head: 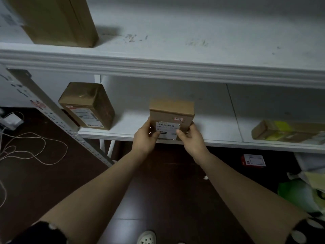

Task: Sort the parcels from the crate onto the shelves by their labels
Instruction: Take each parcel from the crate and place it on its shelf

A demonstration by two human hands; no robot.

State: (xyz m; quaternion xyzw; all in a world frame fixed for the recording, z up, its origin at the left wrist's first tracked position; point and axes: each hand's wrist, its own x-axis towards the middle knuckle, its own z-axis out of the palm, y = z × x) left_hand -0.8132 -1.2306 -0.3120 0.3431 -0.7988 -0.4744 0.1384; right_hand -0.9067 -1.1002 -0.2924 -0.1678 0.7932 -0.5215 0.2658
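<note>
A small brown cardboard parcel with a white label on its front stands at the front edge of the lower white shelf. My left hand grips its lower left corner. My right hand grips its lower right corner, thumb on the label. The crate is out of view.
A taped brown parcel stands on the same shelf to the left. A flat parcel with yellow tape lies at the right. A large box sits on the upper shelf. Cord lies on the dark floor; a red-white box below.
</note>
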